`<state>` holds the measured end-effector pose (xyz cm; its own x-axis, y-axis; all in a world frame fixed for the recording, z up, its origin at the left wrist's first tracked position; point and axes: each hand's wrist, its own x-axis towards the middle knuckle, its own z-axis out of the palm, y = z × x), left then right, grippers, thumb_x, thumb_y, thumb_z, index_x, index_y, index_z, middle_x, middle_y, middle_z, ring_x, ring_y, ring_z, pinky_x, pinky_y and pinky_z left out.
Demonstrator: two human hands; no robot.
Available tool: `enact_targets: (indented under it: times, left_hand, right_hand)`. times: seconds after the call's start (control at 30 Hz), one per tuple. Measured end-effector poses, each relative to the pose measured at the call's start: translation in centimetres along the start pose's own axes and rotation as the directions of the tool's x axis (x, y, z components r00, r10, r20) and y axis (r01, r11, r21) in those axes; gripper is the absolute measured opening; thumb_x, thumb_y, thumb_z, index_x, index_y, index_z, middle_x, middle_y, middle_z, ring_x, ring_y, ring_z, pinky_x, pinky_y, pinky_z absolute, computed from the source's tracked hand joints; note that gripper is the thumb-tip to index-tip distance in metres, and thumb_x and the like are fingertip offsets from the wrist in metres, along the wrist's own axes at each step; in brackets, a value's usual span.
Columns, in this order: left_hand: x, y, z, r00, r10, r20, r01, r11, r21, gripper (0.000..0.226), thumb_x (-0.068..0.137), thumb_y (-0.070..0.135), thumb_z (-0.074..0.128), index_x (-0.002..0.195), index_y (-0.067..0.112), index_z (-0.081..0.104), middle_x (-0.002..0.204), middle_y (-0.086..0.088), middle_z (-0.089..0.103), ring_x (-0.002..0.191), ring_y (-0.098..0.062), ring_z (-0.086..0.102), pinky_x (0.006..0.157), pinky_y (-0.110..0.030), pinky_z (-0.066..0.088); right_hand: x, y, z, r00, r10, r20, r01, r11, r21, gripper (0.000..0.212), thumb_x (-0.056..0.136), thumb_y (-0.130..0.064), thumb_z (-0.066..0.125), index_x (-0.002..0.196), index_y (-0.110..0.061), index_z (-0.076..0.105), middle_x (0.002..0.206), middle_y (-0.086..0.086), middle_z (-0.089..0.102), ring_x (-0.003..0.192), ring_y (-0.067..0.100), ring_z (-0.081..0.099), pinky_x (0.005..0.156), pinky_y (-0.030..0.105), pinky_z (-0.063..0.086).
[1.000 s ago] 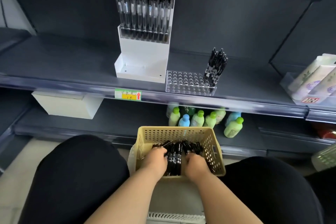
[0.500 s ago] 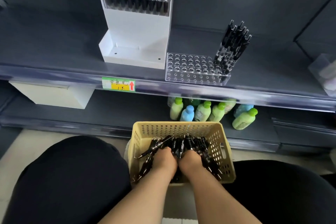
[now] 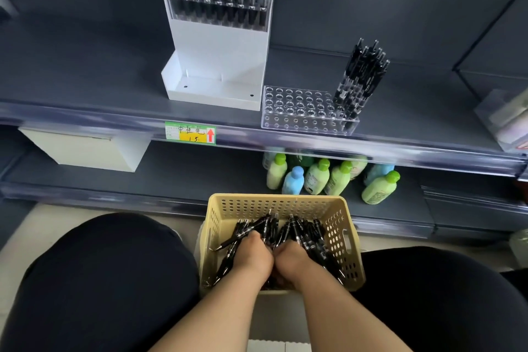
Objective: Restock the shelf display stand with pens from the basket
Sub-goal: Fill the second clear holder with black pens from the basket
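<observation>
Gripping bundle of black pens in beige perforated basket, left hand and right hand touching side by side; long axes fanning out, far ends pointing toward shelf.

We can read one sign only: a price tag stuck on the clear front rail of the upper shelf, at about 9 o'clock from the middle of the view. On its yellow field stand the red handwritten characters 中性笔 and below them 1.5; a red arrow at its 3 o'clock end points up. The small print on its green part is too fine to read. The labels on the bottles at 5 o'clock are illegible to us.
</observation>
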<state>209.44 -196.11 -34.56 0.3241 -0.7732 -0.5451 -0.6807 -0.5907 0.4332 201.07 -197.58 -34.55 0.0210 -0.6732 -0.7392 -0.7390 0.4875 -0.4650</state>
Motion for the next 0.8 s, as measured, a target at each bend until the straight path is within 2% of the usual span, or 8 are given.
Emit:
enact_targets:
  times: [0.07,0.17,0.3,0.4,0.53,0.63,0.73,0.8]
  left_hand:
    - [-0.4,-0.4,-0.3,0.999,0.011,-0.034,-0.013,0.998,-0.068,0.019,0.092,0.016,0.044,0.108,0.008,0.051,0.113,-0.012,0.060,0.104,-0.030,0.057,0.084,-0.032,0.044]
    - [-1.1,-0.6,-1.1,0.993,0.052,-0.106,-0.070,0.983,-0.167,0.018,0.093,0.016,0.045,0.110,0.011,0.049,0.112,-0.009,0.060,0.103,-0.028,0.058,0.079,-0.029,0.043]
    - [-2.5,0.1,-2.5,0.975,0.087,-0.204,-0.158,0.918,-0.364,0.031,0.093,0.014,0.049,0.124,0.014,0.046,0.113,-0.005,0.063,0.105,-0.025,0.058,0.080,-0.027,0.041]
    - [-3.8,0.9,-3.8,0.957,0.118,-0.267,-0.232,0.863,-0.449,0.028,0.091,0.010,0.050,0.118,0.017,0.047,0.101,0.000,0.067,0.096,-0.023,0.062,0.077,-0.027,0.045]
    - [-5.6,1.9,-6.2,0.911,0.157,-0.382,-0.346,0.795,-0.498,0.020,0.094,0.023,0.050,0.114,0.019,0.054,0.103,0.004,0.063,0.097,-0.016,0.059,0.078,-0.026,0.042]
    - [-6.8,2.6,-7.8,0.872,0.184,-0.453,-0.419,0.758,-0.500,0.025,0.095,0.031,0.049,0.115,0.020,0.057,0.107,0.003,0.063,0.101,-0.013,0.058,0.084,-0.025,0.045]
    - [-8.1,3.6,-9.9,0.824,0.224,-0.521,-0.500,0.720,-0.481,0.015,0.093,0.028,0.054,0.106,0.023,0.059,0.099,0.009,0.063,0.092,-0.005,0.059,0.069,-0.005,0.040]
    - [-8.7,4.9,-11.3,0.796,0.281,-0.537,-0.556,0.689,-0.465,0.011,0.091,0.028,0.057,0.102,0.027,0.060,0.095,0.014,0.064,0.088,0.002,0.058,0.068,-0.004,0.042]
  right_hand:
    - [-0.9,-0.2,0.3,0.998,-0.032,-0.053,0.035,0.997,0.070,0.014,0.090,-0.027,0.056,0.090,-0.013,0.051,0.088,0.005,0.057,0.075,0.021,0.056,0.067,0.028,0.043]
    - [-2.0,-0.6,0.1,0.972,-0.098,-0.215,0.123,0.987,0.108,0.024,0.089,-0.019,0.055,0.110,-0.011,0.048,0.105,0.008,0.061,0.097,0.025,0.058,0.079,0.025,0.042]
    - [-4.0,-1.7,-0.4,0.914,-0.169,-0.370,0.274,0.928,0.253,0.011,0.088,-0.011,0.054,0.095,-0.014,0.046,0.084,-0.002,0.058,0.084,0.020,0.055,0.074,0.027,0.043]
    - [-5.6,-2.5,-1.0,0.850,-0.259,-0.459,0.400,0.884,0.241,0.009,0.090,-0.014,0.055,0.092,-0.015,0.047,0.079,-0.007,0.055,0.078,0.014,0.053,0.066,0.019,0.036]
    - [-8.1,-3.5,-2.2,0.764,-0.347,-0.544,0.524,0.825,0.210,0.011,0.090,-0.015,0.058,0.095,-0.016,0.048,0.083,-0.005,0.059,0.073,0.007,0.055,0.057,0.002,0.037]
    - [-10.0,-3.8,-3.4,0.715,-0.365,-0.597,0.600,0.758,0.255,0.026,0.088,-0.010,0.058,0.109,-0.017,0.042,0.085,-0.007,0.059,0.070,0.001,0.057,0.056,0.007,0.042]
    - [-11.8,-4.6,-5.4,0.657,-0.373,-0.655,0.669,0.690,0.278,0.030,0.088,-0.010,0.057,0.112,-0.016,0.039,0.080,-0.006,0.061,0.062,0.005,0.059,0.054,0.020,0.045]
    - [-12.6,-5.3,-7.4,0.622,-0.356,-0.697,0.703,0.647,0.296,0.022,0.090,-0.013,0.056,0.105,-0.018,0.041,0.080,-0.004,0.061,0.063,0.010,0.063,0.060,0.030,0.051]
